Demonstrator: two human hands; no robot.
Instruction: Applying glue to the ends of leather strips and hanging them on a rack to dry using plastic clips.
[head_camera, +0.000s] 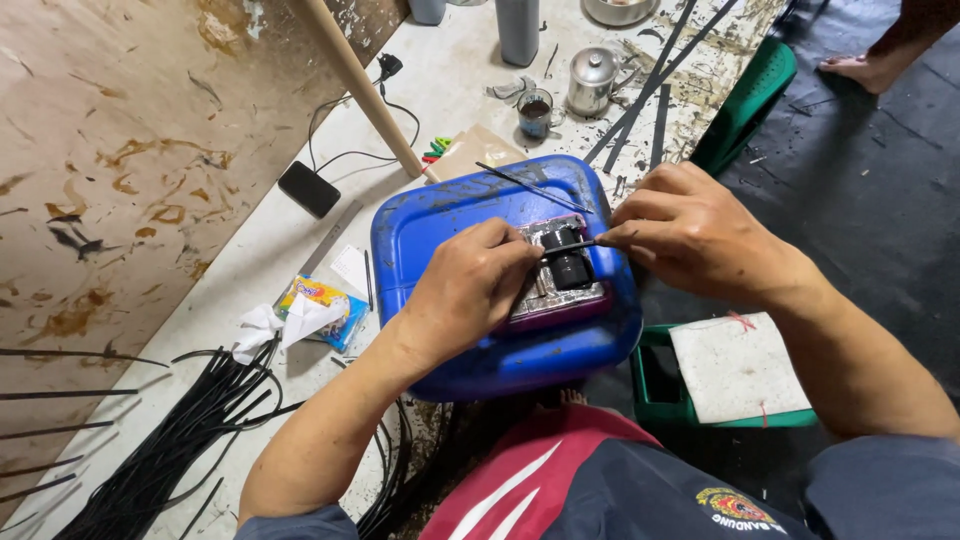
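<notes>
Head view shows us working on a small metal device (557, 275) with a black cylindrical part, lying on the flat top of a blue plastic jerrycan (450, 225); the jerrycan serves as our reference landmark. Our left hand (468, 290) rests on the device from the jerrycan's near left side, fingers curled closed and pinching at its black part. Our right hand (690, 232) sits at the jerrycan's right edge, fingers closed around a thin dark strip (585, 243) whose tip meets the device. A second thin black strip (532, 186) lies loose on the jerrycan's far top surface.

Beyond the jerrycan stand a glass of dark liquid (536, 114) and a small metal teapot (592, 80). A wooden pole (362, 85) slants down to the jerrycan's far left corner. Left of the jerrycan lie a black charger with cord (309, 188), a colourful snack packet (318, 308) and crumpled white paper (260, 328). Farther to the near left, a bundle of black strips (165, 450) spreads over the floor. Right of the jerrycan sits a green stool with a white pad (738, 365).
</notes>
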